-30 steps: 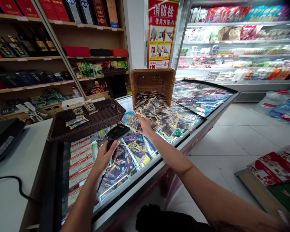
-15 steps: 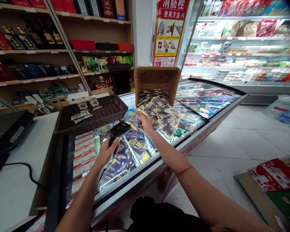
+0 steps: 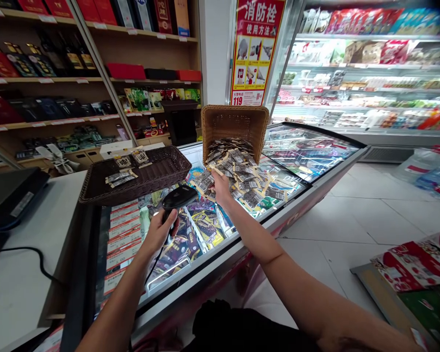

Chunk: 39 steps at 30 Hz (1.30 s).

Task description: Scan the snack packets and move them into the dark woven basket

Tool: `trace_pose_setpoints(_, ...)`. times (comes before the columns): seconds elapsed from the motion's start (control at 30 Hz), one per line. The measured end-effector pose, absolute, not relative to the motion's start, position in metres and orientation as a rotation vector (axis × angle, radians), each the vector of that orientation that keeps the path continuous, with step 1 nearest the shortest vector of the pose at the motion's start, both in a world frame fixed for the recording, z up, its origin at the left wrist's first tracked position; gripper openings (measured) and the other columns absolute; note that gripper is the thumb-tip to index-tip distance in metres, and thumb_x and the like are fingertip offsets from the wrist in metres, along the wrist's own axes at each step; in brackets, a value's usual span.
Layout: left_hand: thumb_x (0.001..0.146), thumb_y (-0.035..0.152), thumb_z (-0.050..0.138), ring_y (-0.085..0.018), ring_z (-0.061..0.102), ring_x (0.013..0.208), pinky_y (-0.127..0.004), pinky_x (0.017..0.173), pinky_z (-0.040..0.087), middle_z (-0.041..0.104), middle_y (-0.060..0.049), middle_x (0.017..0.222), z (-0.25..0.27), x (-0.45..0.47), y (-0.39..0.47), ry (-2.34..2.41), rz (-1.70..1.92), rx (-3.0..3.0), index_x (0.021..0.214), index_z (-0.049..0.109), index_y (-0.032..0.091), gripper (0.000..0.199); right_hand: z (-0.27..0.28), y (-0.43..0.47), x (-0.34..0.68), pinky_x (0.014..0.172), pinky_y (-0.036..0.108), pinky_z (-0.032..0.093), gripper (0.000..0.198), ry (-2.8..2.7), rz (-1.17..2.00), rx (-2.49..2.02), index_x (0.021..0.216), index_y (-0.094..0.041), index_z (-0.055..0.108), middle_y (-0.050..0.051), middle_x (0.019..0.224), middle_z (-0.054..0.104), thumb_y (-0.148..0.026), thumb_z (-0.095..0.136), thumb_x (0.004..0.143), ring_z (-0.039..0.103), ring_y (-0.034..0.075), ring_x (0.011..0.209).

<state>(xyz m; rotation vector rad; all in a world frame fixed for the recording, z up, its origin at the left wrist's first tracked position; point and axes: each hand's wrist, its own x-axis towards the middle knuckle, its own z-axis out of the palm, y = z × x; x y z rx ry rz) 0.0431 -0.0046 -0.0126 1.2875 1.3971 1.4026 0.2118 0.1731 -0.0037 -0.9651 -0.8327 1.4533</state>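
Observation:
My left hand (image 3: 163,229) is wrapped round the grip of a black barcode scanner (image 3: 179,196). The scanner's head faces right, towards my right hand, and a cord hangs below it. In my right hand (image 3: 222,188) is a small, flat snack packet (image 3: 204,182), pinched at its edge by the fingers. A tan wicker basket (image 3: 235,115) lies tipped on its side beyond that hand. Many similar packets (image 3: 250,185) spill from its mouth onto the glass. At the left, a dark brown wicker tray (image 3: 161,168) bears several packets (image 3: 121,177).
Under everything is a glass-topped chest freezer (image 3: 291,183) with bagged goods inside. A white counter (image 3: 25,264) with a black device (image 3: 12,195) stands left. Water bottles (image 3: 425,168) and a red-patterned box (image 3: 418,264) are on the right. Stocked shelves (image 3: 146,78) line the back.
The whole view has shifted slightly. Both hands keep their grips, with the scanner and the packet in nearly the same places.

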Motion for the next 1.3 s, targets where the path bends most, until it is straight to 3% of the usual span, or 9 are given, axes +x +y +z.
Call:
trace_pose_setpoints(0.23,0.080,0.083,0.072,-0.009,0.048,0.041,-0.021,0.041,0.036,0.058,0.003,0.058,0.001,0.049,-0.011,1.442,1.406,1.251,0.075,0.056,0.020,0.065,-0.009,0.176,0.210,0.050,0.023,0.054,0.030,-0.858,1.450,-0.937,0.105,-0.024,0.067,-0.004,0.073,0.055,-0.049,0.075,0.091,0.056,0.012,0.059)
trace_pose_setpoints(0.43,0.082,0.081,0.073,-0.008,0.048,0.043,-0.021,0.043,0.037,0.058,0.003,0.061,0.000,0.050,-0.011,1.439,1.413,1.252,0.076,0.059,0.019,0.063,-0.008,0.173,0.213,0.048,0.031,0.056,0.046,-0.845,1.514,-0.952,0.140,-0.026,0.059,-0.004,0.070,0.051,-0.040,0.070,0.097,0.052,0.016,0.054)
trace_pose_setpoints(0.5,0.082,0.081,0.072,-0.008,0.047,0.042,-0.021,0.043,0.036,0.057,0.002,0.059,-0.001,0.050,-0.011,1.447,1.401,1.269,0.074,0.059,0.019,0.064,-0.008,0.172,0.214,0.049,0.031,0.057,0.048,-0.840,1.507,-0.941,0.143,-0.025,0.056,-0.004,0.069,0.049,-0.039,0.068,0.099,0.051,0.016,0.053)
trace_pose_setpoints(0.9,0.090,0.076,0.065,-0.012,0.047,0.043,-0.022,0.043,0.039,0.054,0.001,0.050,-0.004,0.049,-0.013,1.474,1.321,1.329,0.070,0.057,0.021,0.060,-0.009,0.175,0.215,0.056,0.028,0.058,0.019,-0.885,1.438,-0.942,0.113,-0.026,0.064,-0.005,0.071,0.042,-0.039,0.065,0.100,0.047,0.015,0.058)
trace_pose_setpoints(1.3,0.086,0.078,0.069,-0.010,0.047,0.043,-0.022,0.043,0.036,0.057,0.001,0.057,-0.007,0.049,-0.011,1.467,1.362,1.269,0.073,0.058,0.020,0.060,-0.010,0.174,0.214,0.053,0.025,0.056,0.028,-0.862,1.462,-0.944,0.122,-0.023,0.065,-0.006,0.068,0.044,-0.037,0.066,0.098,0.048,0.012,0.055)
